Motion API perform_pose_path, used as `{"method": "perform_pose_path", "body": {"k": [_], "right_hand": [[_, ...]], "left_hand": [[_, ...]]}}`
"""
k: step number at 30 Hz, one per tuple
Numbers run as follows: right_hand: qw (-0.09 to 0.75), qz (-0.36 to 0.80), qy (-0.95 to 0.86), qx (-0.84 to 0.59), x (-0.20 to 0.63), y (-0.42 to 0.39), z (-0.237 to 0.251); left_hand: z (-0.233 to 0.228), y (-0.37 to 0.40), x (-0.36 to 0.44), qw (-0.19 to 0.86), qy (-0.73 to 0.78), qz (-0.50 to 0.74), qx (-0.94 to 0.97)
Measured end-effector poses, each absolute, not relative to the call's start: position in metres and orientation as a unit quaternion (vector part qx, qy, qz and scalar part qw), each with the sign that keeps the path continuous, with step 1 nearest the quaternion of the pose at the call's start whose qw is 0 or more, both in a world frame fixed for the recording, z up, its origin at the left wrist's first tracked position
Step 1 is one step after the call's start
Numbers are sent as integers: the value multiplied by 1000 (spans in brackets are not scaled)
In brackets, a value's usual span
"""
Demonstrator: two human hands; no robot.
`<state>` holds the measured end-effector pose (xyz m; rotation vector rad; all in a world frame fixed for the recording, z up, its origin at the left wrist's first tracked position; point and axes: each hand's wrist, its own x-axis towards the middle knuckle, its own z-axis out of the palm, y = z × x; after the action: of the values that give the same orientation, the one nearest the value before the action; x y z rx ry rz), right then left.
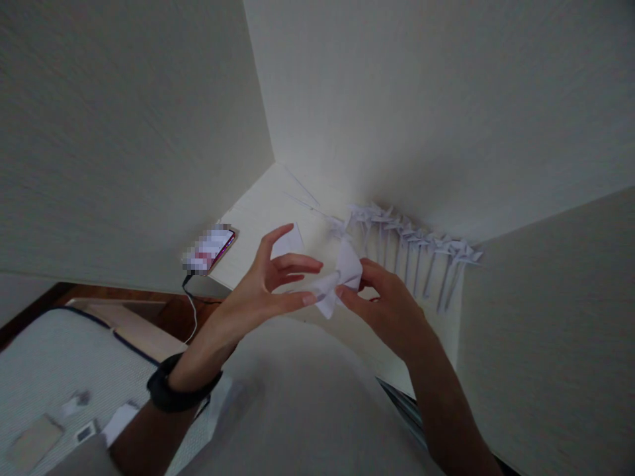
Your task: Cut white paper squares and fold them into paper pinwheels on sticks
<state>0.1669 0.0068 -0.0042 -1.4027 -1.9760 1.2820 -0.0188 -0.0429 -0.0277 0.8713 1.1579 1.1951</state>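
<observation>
Two hands on one small folded white paper piece [341, 276], held in the air above the white desk [262, 211]: left hand [270, 281] half spread, fingertip under a flap; right hand [387, 301] pinching the near edge. Probably featherlight, limp, easily creased or torn; best gripped softly at folded corners. Behind, a row of white paper pinwheels [411, 248]; left, a phone [211, 248].
</observation>
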Motion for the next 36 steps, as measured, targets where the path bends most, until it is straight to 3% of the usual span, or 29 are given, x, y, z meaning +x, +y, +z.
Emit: {"method": "perform_pose_path", "body": {"k": [4,12,20,25,31,36], "right_hand": [[153,440,-751,-468,165,13,2],[65,417,-784,-456,162,17,15],[59,401,-797,-448,165,16,21],[83,427,-795,-422,168,22,20],[230,547,-699,-399,195,27,11],[265,576,-632,-446,204,13,-7]], "left_hand": [[-14,-43,-11,635,504,436,391],[-10,-42,-4,668,500,410,368],[-10,-42,2,617,542,423,381],[-7,-40,2,640,524,441,348],[-16,-41,4,652,484,508,286],[-21,-43,10,650,464,552,239]]}}
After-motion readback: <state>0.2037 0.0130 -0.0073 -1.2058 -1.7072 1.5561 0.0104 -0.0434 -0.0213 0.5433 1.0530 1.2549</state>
